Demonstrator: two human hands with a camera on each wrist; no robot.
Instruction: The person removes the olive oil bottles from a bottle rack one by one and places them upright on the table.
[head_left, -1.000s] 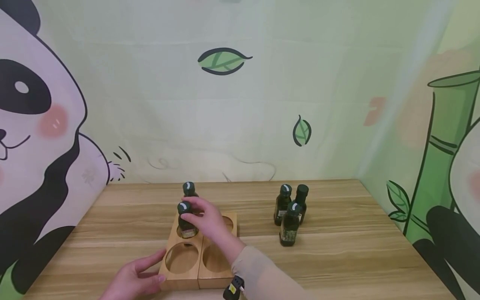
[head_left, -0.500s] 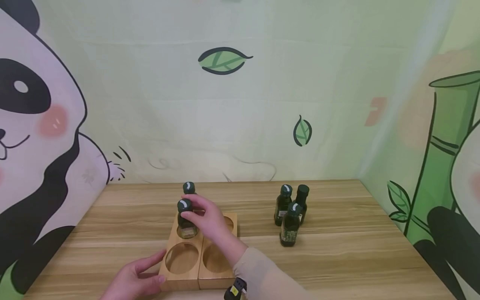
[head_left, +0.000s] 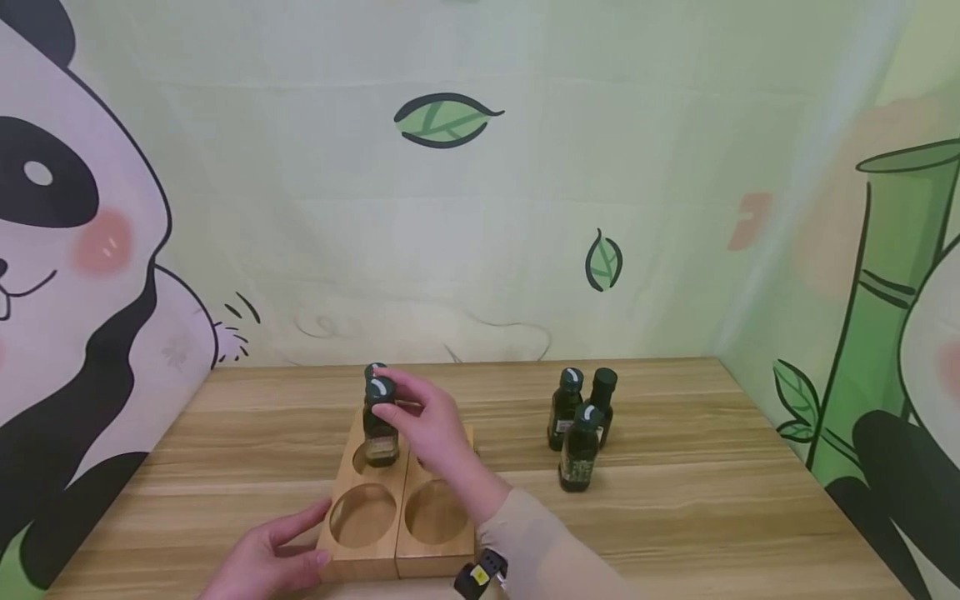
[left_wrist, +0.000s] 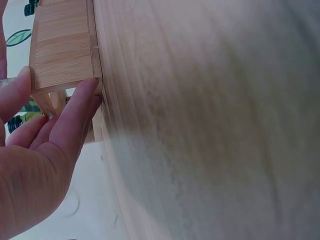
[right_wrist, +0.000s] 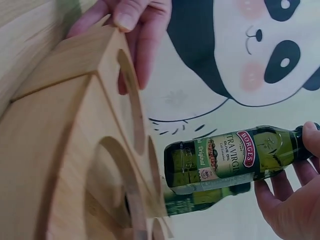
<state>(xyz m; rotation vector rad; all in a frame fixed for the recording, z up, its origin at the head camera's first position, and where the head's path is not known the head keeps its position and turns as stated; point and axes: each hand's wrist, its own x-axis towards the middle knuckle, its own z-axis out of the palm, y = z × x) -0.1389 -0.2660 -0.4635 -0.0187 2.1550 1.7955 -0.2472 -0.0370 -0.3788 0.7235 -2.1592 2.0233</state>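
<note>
The right hand [head_left: 427, 421] pinches a bottle [head_left: 380, 425] by its cap, fingers curled round the top. The bottle hangs upright, long axis vertical, its base just above the rack's [head_left: 360, 558] middle-left hole, at 10 o'clock from the wrist. A second bottle [head_left: 373, 369] stands directly behind it at 12 o'clock, very close; how much gap lies between them cannot be told. The left hand [head_left: 266, 558] lies at the rack's near-left corner, at 7 o'clock from the held bottle, its relaxed fingers pressed against the wood. Three more bottles [head_left: 579, 446] stand well apart at 3 o'clock. Two near holes lie open, and bare table [head_left: 712, 500] spreads right.
</note>
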